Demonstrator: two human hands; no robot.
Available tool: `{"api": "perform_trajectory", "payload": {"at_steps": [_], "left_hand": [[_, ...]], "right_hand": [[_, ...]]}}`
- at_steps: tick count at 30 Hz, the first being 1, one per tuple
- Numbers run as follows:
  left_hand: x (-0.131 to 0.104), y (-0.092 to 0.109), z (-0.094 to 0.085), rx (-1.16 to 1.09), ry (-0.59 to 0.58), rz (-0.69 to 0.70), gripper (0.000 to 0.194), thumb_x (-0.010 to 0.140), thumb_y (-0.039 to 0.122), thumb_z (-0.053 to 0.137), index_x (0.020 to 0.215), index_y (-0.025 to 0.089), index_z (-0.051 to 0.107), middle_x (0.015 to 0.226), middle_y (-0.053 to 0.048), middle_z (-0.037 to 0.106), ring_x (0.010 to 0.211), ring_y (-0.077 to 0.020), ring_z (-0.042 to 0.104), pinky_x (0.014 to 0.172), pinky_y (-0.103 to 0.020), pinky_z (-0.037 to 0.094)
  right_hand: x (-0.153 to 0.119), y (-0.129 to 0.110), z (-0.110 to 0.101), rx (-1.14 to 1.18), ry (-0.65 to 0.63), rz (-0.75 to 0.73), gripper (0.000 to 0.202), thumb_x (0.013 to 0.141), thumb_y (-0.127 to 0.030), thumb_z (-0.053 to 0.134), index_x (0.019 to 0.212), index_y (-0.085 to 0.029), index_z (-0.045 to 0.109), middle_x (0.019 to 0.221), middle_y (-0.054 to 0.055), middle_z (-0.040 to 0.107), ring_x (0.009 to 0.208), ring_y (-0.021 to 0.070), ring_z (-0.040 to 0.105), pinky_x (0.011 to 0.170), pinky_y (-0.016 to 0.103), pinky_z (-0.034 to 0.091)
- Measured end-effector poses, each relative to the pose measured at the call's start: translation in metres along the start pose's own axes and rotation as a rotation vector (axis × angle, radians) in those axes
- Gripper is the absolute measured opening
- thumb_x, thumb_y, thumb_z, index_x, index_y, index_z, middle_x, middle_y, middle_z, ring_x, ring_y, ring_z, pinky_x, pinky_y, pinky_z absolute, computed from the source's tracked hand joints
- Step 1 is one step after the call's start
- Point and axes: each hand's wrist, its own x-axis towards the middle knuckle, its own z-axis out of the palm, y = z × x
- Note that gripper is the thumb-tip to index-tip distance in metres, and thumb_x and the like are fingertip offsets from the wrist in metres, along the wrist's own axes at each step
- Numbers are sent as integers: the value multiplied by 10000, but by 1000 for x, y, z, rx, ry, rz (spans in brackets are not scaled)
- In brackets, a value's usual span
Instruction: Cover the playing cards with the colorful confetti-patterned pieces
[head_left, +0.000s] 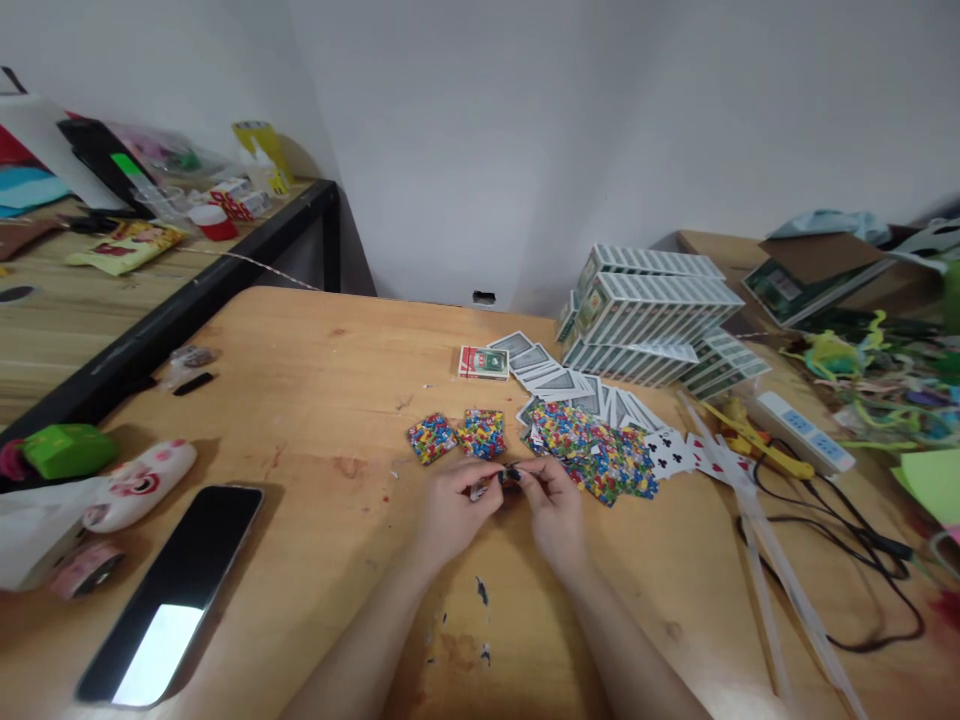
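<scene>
My left hand [457, 505] and my right hand [553, 505] meet over the middle of the table, fingers pinched together. Between the fingertips is a small dark piece [511, 474], mostly covered, its kind unclear. Just beyond my left hand lie two square stacks patterned with coloured bricks, a left stack [432, 438] and a right stack [482, 433]. To the right of my right hand spreads a pile of similar brick-patterned pieces [592, 450]. Small torn dark and white scraps [482, 590] lie between my forearms.
Grey-backed playing cards [559, 382] fan out beside a card box [484, 363]. Stacked card cartons [652, 310] stand at the back right. A phone [172, 590] lies at left. Clear strips [780, 570], a power strip [802, 430] and a black cable [855, 545] occupy the right.
</scene>
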Motion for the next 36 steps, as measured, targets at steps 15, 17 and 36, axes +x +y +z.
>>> {"api": "perform_trajectory", "payload": {"at_steps": [15, 17, 36], "left_hand": [[-5, -3, -1, 67, -106, -116, 334, 681, 147, 476, 952, 183, 670, 576, 28, 601, 451, -55, 421, 441, -147, 343], [-4, -4, -2, 45, -124, -102, 341, 672, 145, 475, 948, 176, 672, 566, 30, 590, 438, -52, 403, 429, -147, 330], [3, 0, -9, -7, -131, -124, 219, 728, 233, 516, 892, 174, 648, 677, -3, 625, 543, -98, 503, 511, -190, 387]], "right_hand": [[3, 3, -1, -35, 56, -5, 76, 739, -248, 546, 738, -177, 573, 687, 2, 591, 641, 143, 532, 623, 263, 412], [3, 3, -1, -32, 50, -8, 79, 742, -252, 544, 741, -179, 574, 684, 2, 591, 640, 144, 532, 620, 263, 412], [4, 2, 0, 26, 37, 28, 106, 741, -283, 566, 748, -180, 542, 698, 14, 592, 653, 150, 548, 633, 273, 431]]}}
